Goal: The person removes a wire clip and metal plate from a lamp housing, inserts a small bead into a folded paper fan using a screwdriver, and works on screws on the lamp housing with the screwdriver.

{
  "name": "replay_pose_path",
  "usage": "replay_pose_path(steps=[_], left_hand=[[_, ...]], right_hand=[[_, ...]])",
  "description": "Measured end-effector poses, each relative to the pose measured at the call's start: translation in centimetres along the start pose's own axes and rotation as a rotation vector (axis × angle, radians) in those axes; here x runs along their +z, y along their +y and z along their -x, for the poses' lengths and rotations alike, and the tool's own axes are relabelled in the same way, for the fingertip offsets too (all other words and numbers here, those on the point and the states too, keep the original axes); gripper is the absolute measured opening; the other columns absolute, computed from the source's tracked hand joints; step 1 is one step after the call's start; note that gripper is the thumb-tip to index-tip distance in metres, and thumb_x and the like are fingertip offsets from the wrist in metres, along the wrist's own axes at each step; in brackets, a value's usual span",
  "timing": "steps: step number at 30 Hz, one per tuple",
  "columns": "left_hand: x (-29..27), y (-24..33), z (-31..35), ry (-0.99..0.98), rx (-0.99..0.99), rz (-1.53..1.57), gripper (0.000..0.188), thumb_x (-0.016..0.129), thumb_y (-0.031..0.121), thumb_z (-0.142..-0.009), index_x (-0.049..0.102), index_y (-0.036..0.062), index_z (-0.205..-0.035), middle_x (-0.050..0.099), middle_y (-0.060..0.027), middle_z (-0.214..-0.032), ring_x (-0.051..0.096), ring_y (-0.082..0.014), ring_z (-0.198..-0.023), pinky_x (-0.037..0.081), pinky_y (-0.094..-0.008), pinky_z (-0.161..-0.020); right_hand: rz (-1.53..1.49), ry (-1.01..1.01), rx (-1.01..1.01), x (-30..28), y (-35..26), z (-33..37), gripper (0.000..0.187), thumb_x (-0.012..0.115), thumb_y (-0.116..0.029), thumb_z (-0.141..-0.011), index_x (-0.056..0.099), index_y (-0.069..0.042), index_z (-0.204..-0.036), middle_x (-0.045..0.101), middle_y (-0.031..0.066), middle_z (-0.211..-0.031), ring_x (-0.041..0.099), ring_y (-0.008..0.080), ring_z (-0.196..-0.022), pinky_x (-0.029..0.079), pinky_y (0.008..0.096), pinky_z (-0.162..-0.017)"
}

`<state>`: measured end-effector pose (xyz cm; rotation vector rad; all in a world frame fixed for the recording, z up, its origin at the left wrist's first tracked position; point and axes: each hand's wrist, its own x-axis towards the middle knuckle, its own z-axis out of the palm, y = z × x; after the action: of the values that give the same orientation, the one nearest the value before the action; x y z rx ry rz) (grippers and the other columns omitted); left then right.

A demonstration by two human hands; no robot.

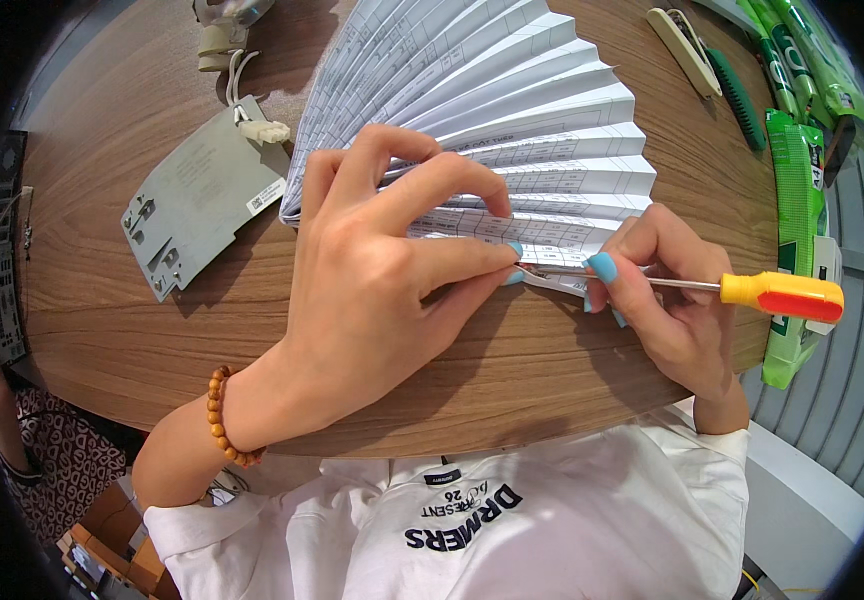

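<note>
A pleated white paper fan [562,115], printed with tables and lines, is spread on the table before me. My left hand [382,245] lies over its lower part, with thumb and index finger pinching the near edge of the paper. In my right hand [667,295] is a screwdriver [782,297] with a yellow and red handle, held by its thin metal shaft. The shaft points left, and its tip meets the paper's edge at my left fingertips. Those fingertips partly hide the tip, so the exact contact cannot be made out.
Left of the fan lies a grey metal plate [202,190] with a white connector [264,131]. A beige hand tool [685,52], a dark green comb-like strip [737,98] and green packets [802,180] lie along the right side of the wooden table [92,310]. A person's patterned clothing [62,450] shows at lower left.
</note>
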<state>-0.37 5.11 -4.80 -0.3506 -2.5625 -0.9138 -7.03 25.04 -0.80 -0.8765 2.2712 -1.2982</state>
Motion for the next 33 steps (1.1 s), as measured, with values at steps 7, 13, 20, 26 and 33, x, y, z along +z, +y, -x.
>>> replay_pose_path(steps=[7,13,20,26,33], left_hand=[[0.1,0.2,0.2,0.006,0.003,-0.002,0.019,0.078,0.012,-0.055,0.072,0.0184,-0.072,0.063,0.0048,-0.09,0.05,-0.0214,-0.091,0.035,-0.0317,-0.076],[0.2,0.0,-0.1,-0.004,0.004,0.004,0.019,0.078,0.012,-0.055,0.072,0.018,-0.072,0.063,0.0046,-0.09,0.05,-0.021,-0.09,0.035,-0.0315,-0.075],[-0.2,-0.6,-0.1,0.004,0.054,-0.003,0.027,0.079,0.014,-0.053,0.072,0.017,-0.079,0.064,0.0032,-0.095,0.051,-0.0213,-0.094,0.035,-0.0325,-0.078],[-1.0,0.1,0.4,0.037,0.078,-0.047,0.037,0.079,0.019,-0.05,0.07,0.0164,-0.086,0.062,0.0011,-0.106,0.053,-0.0212,-0.102,0.034,-0.0341,-0.084],[-3.6,1.9,2.5,0.137,0.187,-0.278,0.025,0.077,0.028,-0.052,0.072,0.017,-0.074,0.063,-0.0006,-0.108,0.054,-0.021,-0.099,0.027,-0.0367,-0.088]], right_hand=[[0.006,0.003,0.028,-0.1,0.0,0.3,0.013,0.059,-0.002,-0.083,0.051,0.001,-0.073,0.056,0.0037,-0.061,0.055,0.0078,-0.054,0.042,0.0222,-0.048],[0.006,0.003,0.055,-0.5,0.0,0.1,0.014,0.059,-0.003,-0.083,0.051,0.001,-0.072,0.056,0.0037,-0.062,0.055,0.0071,-0.055,0.042,0.0224,-0.048],[-0.02,0.023,0.093,-0.9,-0.2,0.1,0.014,0.058,-0.004,-0.084,0.052,0.001,-0.072,0.057,0.0019,-0.062,0.052,0.0047,-0.056,0.041,0.0203,-0.047],[-0.1,0.13,-0.011,-0.9,-0.6,0.6,0.018,0.058,-0.006,-0.085,0.053,0.0,-0.069,0.055,0.0021,-0.06,0.048,0.0045,-0.051,0.037,0.0198,-0.045],[0.188,0.071,-0.276,-0.1,-1.4,0.3,0.016,0.06,-0.005,-0.083,0.051,-0.001,-0.07,0.049,0.0062,-0.055,0.045,0.0136,-0.044,0.033,0.0265,-0.043]])
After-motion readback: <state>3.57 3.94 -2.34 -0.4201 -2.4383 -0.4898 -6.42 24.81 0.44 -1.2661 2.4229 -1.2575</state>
